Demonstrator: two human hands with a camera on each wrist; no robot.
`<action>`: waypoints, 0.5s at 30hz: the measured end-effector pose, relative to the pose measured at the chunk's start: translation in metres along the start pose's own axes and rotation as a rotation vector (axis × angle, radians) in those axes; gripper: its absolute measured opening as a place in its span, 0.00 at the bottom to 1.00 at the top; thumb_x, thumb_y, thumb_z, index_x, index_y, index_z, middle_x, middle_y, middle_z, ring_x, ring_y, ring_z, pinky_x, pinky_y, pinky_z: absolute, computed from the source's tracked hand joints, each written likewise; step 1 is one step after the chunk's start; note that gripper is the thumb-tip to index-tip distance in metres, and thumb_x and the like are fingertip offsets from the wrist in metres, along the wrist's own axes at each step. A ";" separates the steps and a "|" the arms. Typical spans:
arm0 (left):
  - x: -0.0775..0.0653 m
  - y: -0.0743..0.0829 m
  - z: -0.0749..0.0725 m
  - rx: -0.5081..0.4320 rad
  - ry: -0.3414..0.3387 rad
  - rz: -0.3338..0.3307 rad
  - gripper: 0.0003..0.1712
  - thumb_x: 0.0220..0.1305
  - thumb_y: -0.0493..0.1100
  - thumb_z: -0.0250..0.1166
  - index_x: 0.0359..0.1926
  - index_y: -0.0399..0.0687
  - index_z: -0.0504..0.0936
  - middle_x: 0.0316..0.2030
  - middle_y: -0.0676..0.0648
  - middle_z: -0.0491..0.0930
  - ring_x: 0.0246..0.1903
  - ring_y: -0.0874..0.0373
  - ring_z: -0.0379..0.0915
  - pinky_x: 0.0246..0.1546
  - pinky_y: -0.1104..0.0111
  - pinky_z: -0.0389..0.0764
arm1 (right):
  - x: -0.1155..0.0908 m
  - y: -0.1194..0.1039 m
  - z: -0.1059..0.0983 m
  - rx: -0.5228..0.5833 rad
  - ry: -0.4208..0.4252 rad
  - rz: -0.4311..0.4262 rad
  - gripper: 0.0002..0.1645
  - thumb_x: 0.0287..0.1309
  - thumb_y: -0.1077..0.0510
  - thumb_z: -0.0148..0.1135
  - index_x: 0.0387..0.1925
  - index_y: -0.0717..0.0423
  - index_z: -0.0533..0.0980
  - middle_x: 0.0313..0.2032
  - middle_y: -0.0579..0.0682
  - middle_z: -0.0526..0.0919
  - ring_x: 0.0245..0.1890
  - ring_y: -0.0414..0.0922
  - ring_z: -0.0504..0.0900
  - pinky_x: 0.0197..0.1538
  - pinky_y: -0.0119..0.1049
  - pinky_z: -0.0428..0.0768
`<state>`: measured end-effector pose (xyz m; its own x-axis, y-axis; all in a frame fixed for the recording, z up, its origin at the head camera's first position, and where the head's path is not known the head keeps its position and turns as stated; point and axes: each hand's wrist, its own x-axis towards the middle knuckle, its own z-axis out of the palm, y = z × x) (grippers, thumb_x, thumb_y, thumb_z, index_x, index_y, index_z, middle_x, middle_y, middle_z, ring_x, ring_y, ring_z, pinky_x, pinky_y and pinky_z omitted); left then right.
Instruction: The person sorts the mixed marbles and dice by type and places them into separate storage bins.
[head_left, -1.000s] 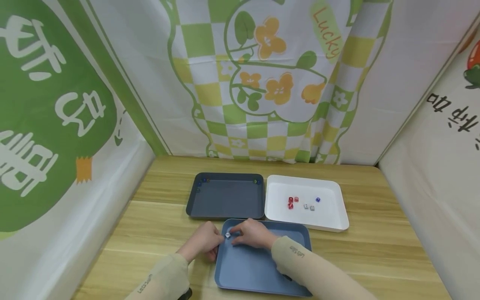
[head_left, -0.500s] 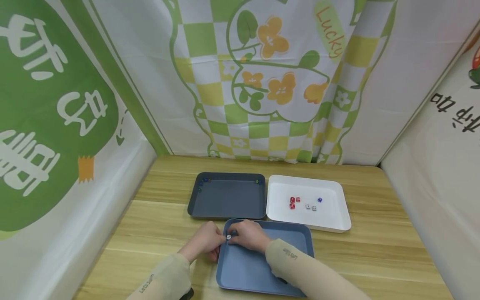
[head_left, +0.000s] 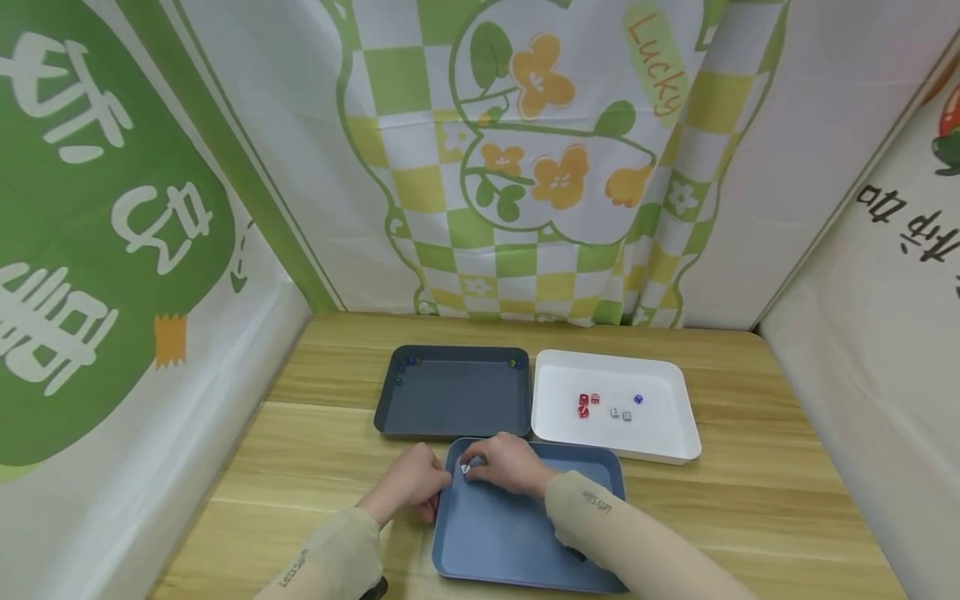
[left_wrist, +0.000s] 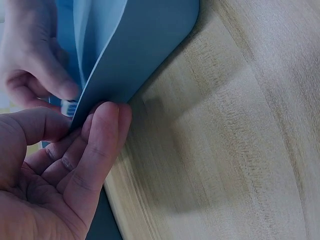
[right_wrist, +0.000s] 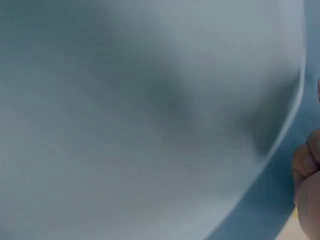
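Observation:
A blue tray [head_left: 495, 542] lies at the front of the table. My left hand [head_left: 414, 482] grips its left rim near the far corner; in the left wrist view the thumb is at the rim and the curled fingers [left_wrist: 97, 145] lie against the outside wall. Over the same corner, my right hand [head_left: 512, 465] pinches a small white die [head_left: 465, 470] between thumb and forefinger. From the left wrist side, the die [left_wrist: 69, 108] shows just inside the tray wall. The right wrist view is mostly the blurred tray floor [right_wrist: 125, 125], with part of a hand at its right edge.
Behind the blue tray stands a dark grey tray [head_left: 457, 408] with several small coloured balls in its far corners. To its right, a white tray [head_left: 570, 433] holds red dice [head_left: 583, 400], white dice [head_left: 627, 416] and a blue die [head_left: 638, 399]. A patterned curtain [head_left: 540, 275] hangs behind the table.
The right thumb and forefinger have closed on the white die, which has shifted slightly right, away from the rim. The left hand stays on the tray's edge.

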<state>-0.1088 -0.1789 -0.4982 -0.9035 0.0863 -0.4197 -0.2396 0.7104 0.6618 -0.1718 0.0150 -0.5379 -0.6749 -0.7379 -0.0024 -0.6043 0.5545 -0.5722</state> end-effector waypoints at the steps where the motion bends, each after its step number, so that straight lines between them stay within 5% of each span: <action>1: 0.000 0.000 0.000 -0.001 0.001 -0.002 0.20 0.63 0.34 0.60 0.13 0.39 0.79 0.10 0.45 0.79 0.11 0.53 0.80 0.18 0.61 0.84 | -0.001 0.002 -0.005 0.013 -0.002 0.004 0.12 0.64 0.53 0.71 0.48 0.48 0.87 0.43 0.40 0.89 0.39 0.31 0.84 0.41 0.28 0.82; 10: 0.000 0.001 -0.001 -0.020 -0.007 -0.015 0.17 0.61 0.33 0.59 0.15 0.36 0.80 0.11 0.45 0.79 0.12 0.53 0.81 0.19 0.61 0.85 | -0.014 0.021 -0.048 0.110 0.035 0.014 0.13 0.65 0.54 0.70 0.50 0.51 0.86 0.44 0.44 0.90 0.41 0.37 0.86 0.43 0.34 0.84; 15: 0.000 0.001 0.000 -0.026 -0.003 -0.013 0.20 0.61 0.33 0.59 0.12 0.42 0.74 0.11 0.45 0.78 0.10 0.54 0.79 0.18 0.61 0.84 | -0.020 0.035 -0.073 0.131 0.069 0.092 0.14 0.67 0.54 0.68 0.52 0.52 0.86 0.44 0.44 0.89 0.39 0.39 0.84 0.42 0.37 0.82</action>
<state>-0.1089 -0.1783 -0.4974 -0.8991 0.0795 -0.4304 -0.2604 0.6933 0.6720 -0.2106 0.0771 -0.4981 -0.7550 -0.6557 -0.0058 -0.4814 0.5603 -0.6740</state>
